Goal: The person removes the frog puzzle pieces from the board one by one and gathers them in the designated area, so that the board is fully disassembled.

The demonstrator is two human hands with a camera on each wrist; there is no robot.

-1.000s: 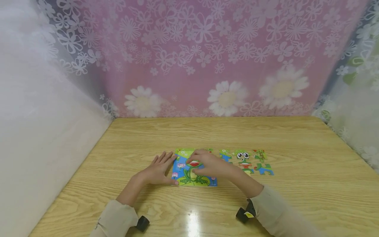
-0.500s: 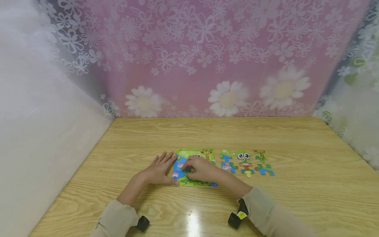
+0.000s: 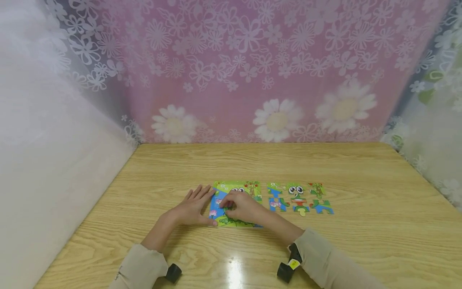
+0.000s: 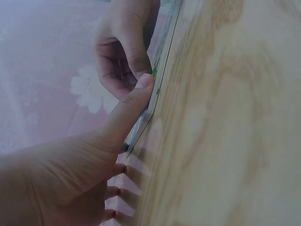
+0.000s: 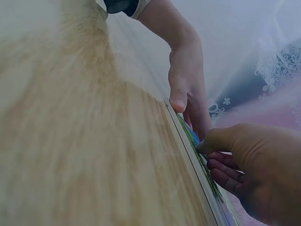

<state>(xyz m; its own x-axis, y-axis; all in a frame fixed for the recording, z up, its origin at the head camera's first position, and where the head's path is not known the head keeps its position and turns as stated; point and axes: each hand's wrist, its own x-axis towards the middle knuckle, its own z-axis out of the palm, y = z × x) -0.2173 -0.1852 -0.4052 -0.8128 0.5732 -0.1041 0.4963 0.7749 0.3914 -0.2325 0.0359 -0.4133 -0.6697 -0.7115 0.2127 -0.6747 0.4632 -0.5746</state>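
Observation:
A flat frog-picture puzzle board point(image 3: 254, 190) lies on the table. My left hand point(image 3: 191, 209) lies along its left side with spread fingers, the thumb at the near left corner. In the left wrist view, the left thumb point(image 4: 141, 84) presses on the board's edge. My right hand point(image 3: 247, 209) reaches over the board from the right, covering much of the frog. Its thumb and curled fingers point(image 5: 225, 175) come together low over the picture in the right wrist view; I cannot tell whether a puzzle piece is between them.
Several loose puzzle pieces lie right of the board, among them an eyes piece point(image 3: 296, 190), a mouth piece point(image 3: 298, 204) and an apple-tree piece point(image 3: 317, 189). The wooden table point(image 3: 361, 241) meets a pink flowered curtain point(image 3: 223, 100) at the back. A pale sheet point(image 3: 61, 140) borders the left.
My right hand has shifted left and down across the board, its fingers drawing closer together, uncovering the frog's eyes and loose pieces. In the last half second it barely moves. The left hand stays put.

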